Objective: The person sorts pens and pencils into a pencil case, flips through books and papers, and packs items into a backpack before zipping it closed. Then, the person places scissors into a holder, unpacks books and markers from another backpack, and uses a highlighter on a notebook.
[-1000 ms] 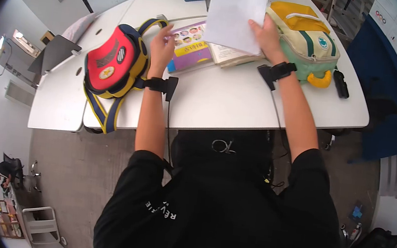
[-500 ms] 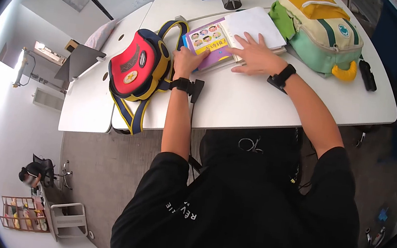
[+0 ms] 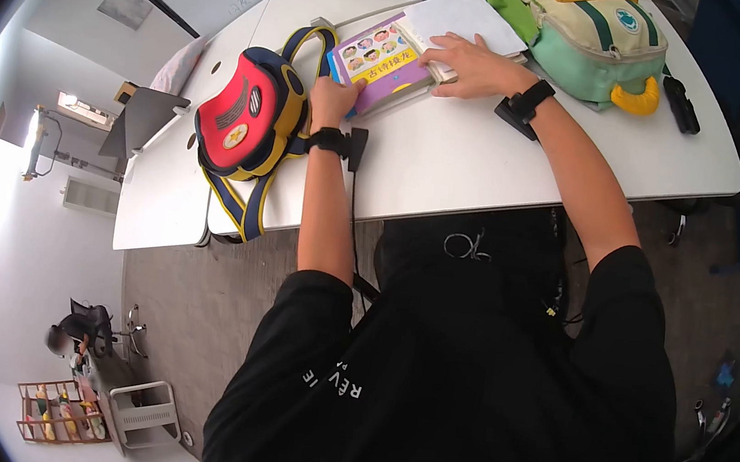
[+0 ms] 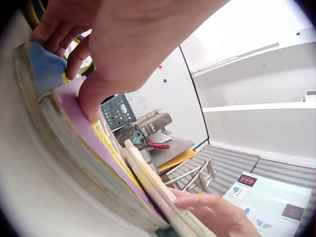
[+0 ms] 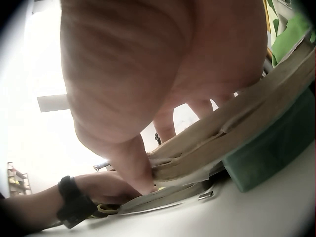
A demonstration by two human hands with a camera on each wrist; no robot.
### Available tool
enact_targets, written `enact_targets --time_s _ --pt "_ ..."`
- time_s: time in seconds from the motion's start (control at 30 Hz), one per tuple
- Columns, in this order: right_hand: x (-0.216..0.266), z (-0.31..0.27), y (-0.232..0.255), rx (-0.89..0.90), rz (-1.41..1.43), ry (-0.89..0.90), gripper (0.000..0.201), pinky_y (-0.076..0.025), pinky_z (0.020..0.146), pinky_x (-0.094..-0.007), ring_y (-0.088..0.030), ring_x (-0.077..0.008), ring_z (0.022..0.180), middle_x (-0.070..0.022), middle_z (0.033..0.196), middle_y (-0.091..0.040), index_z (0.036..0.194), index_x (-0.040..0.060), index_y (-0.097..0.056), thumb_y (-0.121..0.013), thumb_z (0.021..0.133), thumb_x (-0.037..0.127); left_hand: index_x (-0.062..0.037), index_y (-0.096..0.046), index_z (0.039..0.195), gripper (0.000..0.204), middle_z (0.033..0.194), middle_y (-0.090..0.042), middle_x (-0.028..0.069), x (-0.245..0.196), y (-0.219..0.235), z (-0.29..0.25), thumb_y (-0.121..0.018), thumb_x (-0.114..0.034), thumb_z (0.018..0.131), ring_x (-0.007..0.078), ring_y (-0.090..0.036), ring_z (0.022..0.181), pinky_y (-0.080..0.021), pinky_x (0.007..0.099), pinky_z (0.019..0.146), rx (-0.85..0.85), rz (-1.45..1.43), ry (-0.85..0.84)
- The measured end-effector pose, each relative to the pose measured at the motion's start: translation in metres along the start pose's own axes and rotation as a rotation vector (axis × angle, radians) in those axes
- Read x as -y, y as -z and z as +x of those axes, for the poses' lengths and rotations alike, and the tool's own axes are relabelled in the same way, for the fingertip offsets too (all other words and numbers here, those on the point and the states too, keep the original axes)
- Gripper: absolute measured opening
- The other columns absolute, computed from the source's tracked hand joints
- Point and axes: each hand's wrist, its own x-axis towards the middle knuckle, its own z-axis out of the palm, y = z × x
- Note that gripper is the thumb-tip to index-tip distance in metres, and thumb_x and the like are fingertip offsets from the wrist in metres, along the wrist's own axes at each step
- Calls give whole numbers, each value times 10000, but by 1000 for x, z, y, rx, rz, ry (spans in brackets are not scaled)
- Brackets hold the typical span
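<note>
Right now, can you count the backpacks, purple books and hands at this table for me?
Backpacks: 2, the red backpack and the green backpack
Purple book: 1
Hands: 2, the left hand and the right hand
Total: 5

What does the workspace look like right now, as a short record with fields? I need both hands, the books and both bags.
Left hand: at the left end of the purple book, thumb on its cover
Right hand: on the left part of the white-topped stack
Book layout: purple book left of the stack, both lying on the white table
Left bag: red backpack, beside the left hand
Right bag: cream-and-green backpack, beyond the stack
Unclear: whether any fingers reach underneath the books
</note>
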Motion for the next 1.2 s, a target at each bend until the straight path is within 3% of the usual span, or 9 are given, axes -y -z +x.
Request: enact_targets --time_s 0.07,0.23,0.3,0.37,0.47,0.73,0.93,1.03,1.2 --pt "-4 1 2 14 23 4 537 -195 1108 -716 -262 -361 1468 -201 1550 -338 1332 203 -554 -692 830 333 101 -719 853 475 871 -714 273 -4 -4 -5 -771 -364 768 425 -692 887 -540 453 859 -80 93 -62" --pt "1 2 -12 17 -83 0 542 -201 1084 -736 -229 -431 1467 -214 1571 -296 1360 209 -550 -655 840 316 150 -689 942 589 949 -707 292 -14 -16 -14 -754 -416 795 374 -707 903 -537 416 826 -144 191 -131" --pt "4 1 -20 29 -264 -5 574 -210 1076 -738 -208 -478 1460 -224 1584 -264 1407 227 -524 -622 846 296 157 -680 984 606 959 -717 218 -9 -7 5 -726 -426 825 281 -690 907 -515 358 825 125 -90 15" --pt "6 2 -26 21 -274 -14 595 -208 1071 -742 -220 -487 1450 -229 1576 -273 1415 234 -523 -611 828 274 105 -662 1140 673 1055 -688 253 -2 2 11 -743 -466 792 336 -656 1017 -489 393 916 179 -348 20" --pt "8 4 -24 29 -283 -22 624 -204 1067 -748 -232 -495 1440 -236 1568 -280 1428 241 -518 -599 810 259 74 -692 1026 478 943 -683 96 -7 12 18 -748 -350 814 209 -617 794 -487 327 720 254 -545 157" --pt "3 -2 -13 3 -160 -25 618 -200 1080 -732 -236 -488 1442 -249 1563 -286 1456 253 -485 -618 870 397 105 -565 1136 327 874 -673 150 -67 37 -14 -600 -144 928 205 -685 609 -519 259 466 289 -749 -93" --pt "-5 7 -17 -74 18 -63 764 -174 1115 -703 -224 -409 1474 -277 1543 -312 1499 114 -388 -568 918 576 127 -507 1107 225 845 -652 185 -67 49 -22 -536 -47 967 242 -671 511 -550 291 409 -204 -627 -303" --pt "-19 14 -16 -338 40 -14 815 -182 1154 -635 -280 -371 1460 -292 1528 -329 1492 -2 -335 -564 938 550 111 -514 1102 203 848 -648 178 -69 48 -27 -530 -54 986 228 -656 494 -531 285 390 -318 -764 -346" --pt "-12 14 7 -519 640 1 698 -421 1049 -419 -564 -320 1223 -246 1308 -580 1445 -43 -375 -641 952 374 80 -480 1164 230 898 -649 160 -89 55 -32 -529 -86 1012 227 -675 579 -561 302 469 -272 -1029 -481"
